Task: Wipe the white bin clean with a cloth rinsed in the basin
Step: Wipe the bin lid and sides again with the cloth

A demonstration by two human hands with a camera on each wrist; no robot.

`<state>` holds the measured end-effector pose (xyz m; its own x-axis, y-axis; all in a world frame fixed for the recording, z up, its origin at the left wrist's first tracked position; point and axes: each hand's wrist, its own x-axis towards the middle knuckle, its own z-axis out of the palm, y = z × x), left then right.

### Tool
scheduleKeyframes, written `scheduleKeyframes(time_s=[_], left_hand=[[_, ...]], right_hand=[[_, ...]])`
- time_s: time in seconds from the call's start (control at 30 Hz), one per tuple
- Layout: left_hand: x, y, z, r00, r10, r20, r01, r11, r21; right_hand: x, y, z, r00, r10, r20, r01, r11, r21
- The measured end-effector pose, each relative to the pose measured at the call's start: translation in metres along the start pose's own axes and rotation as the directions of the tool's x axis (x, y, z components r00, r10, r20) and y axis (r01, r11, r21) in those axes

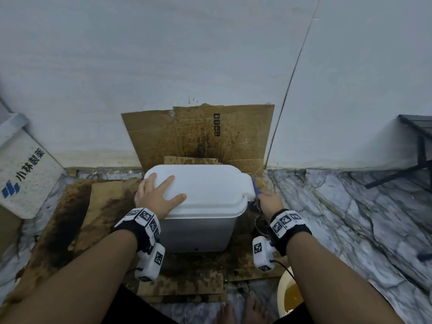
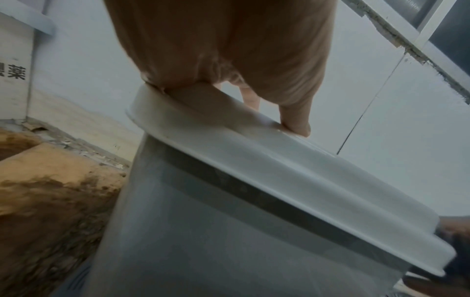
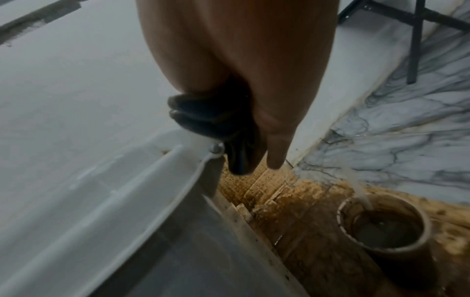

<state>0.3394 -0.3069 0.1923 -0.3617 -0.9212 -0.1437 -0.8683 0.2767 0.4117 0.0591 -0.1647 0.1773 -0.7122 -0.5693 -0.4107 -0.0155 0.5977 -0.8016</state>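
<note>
The white bin (image 1: 203, 220) with its lid down stands on stained cardboard against the wall. My left hand (image 1: 157, 195) lies flat on the lid's left part, fingers spread; in the left wrist view the palm (image 2: 229, 50) presses on the lid rim (image 2: 254, 152). My right hand (image 1: 270, 201) holds a dark cloth (image 1: 255, 199) against the lid's right end. In the right wrist view the bunched cloth (image 3: 213, 118) sits at the lid's corner hinge (image 3: 216, 149) under my fingers (image 3: 277, 144). The cream basin (image 1: 288, 293) with brownish water is at the lower right.
Dirty cardboard (image 1: 203, 134) leans on the wall behind the bin, and more sheets (image 1: 93, 213) cover the floor. A white printed box (image 1: 25, 169) stands at left. Black table legs (image 1: 420, 150) are at right. A grimy cup (image 3: 384, 227) sits right of the bin. My bare feet (image 1: 243, 312) are below.
</note>
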Motion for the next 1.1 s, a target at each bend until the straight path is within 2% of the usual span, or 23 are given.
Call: scheduleKeyframes(time_s=[0.07, 0.13, 0.2, 0.23, 0.3, 0.37, 0.43, 0.47, 0.53, 0.6, 0.7, 0.77, 0.83, 1.0, 1.1], left_hand=[[0.000, 0.000, 0.000, 1.000, 0.000, -0.001, 0.000, 1.000, -0.006], [0.001, 0.000, 0.000, 1.000, 0.008, 0.002, -0.008, 1.000, -0.014], [0.001, 0.000, 0.000, 1.000, 0.008, 0.008, -0.008, 1.000, -0.015], [0.001, 0.000, -0.001, 1.000, 0.009, 0.009, -0.009, 1.000, -0.013], [0.000, 0.000, -0.001, 1.000, 0.011, 0.006, -0.011, 1.000, -0.011], [0.000, 0.001, -0.003, 1.000, 0.008, 0.010, -0.008, 1.000, -0.020], [0.000, 0.002, -0.003, 1.000, 0.015, 0.014, -0.015, 0.999, -0.038], [-0.001, 0.002, -0.005, 1.000, 0.028, 0.006, -0.028, 0.997, -0.071], [-0.002, -0.003, -0.012, 0.999, 0.038, -0.019, -0.041, 0.974, -0.225], [-0.001, -0.016, -0.019, 0.999, 0.025, -0.038, -0.037, 0.924, -0.380], [-0.002, -0.047, -0.025, 1.000, -0.007, 0.010, 0.010, 0.868, -0.497], [-0.004, -0.065, -0.023, 0.992, -0.009, 0.123, 0.093, 0.706, -0.702], [-0.010, -0.074, -0.022, 0.979, 0.007, 0.205, 0.165, 0.566, -0.808], [-0.021, -0.072, -0.024, 0.984, 0.078, 0.159, 0.104, 0.473, -0.875], [-0.020, -0.076, -0.020, 0.986, 0.047, 0.160, 0.130, 0.380, -0.916]], right_hand=[[-0.010, 0.006, -0.007, 0.998, 0.029, 0.046, -0.028, 0.999, -0.033], [-0.013, 0.009, -0.012, 0.999, 0.035, 0.012, -0.036, 0.998, 0.044], [-0.012, 0.007, -0.011, 0.986, 0.069, -0.149, -0.043, 0.984, 0.170], [-0.012, 0.002, -0.009, 0.973, 0.050, -0.226, -0.003, 0.979, 0.203], [-0.018, -0.015, -0.004, 0.943, -0.108, -0.315, 0.159, 0.977, 0.140], [-0.029, -0.037, 0.002, 0.891, -0.313, -0.329, 0.329, 0.944, -0.009], [-0.035, -0.053, 0.012, 0.865, -0.461, -0.198, 0.432, 0.885, -0.173], [-0.037, -0.057, 0.020, 0.872, -0.482, -0.083, 0.439, 0.847, -0.301], [-0.035, -0.059, 0.035, 0.887, -0.452, 0.092, 0.423, 0.716, -0.556], [-0.035, -0.059, 0.048, 0.886, -0.451, 0.110, 0.397, 0.611, -0.685], [-0.036, -0.063, 0.065, 0.876, -0.470, 0.105, 0.392, 0.568, -0.724], [-0.039, -0.066, 0.083, 0.857, -0.490, 0.157, 0.428, 0.508, -0.748], [-0.041, -0.071, 0.104, 0.836, -0.507, 0.208, 0.474, 0.478, -0.740], [-0.051, -0.096, 0.158, 0.819, -0.481, 0.312, 0.538, 0.455, -0.710], [-0.056, -0.114, 0.187, 0.773, -0.465, 0.432, 0.620, 0.414, -0.666]])
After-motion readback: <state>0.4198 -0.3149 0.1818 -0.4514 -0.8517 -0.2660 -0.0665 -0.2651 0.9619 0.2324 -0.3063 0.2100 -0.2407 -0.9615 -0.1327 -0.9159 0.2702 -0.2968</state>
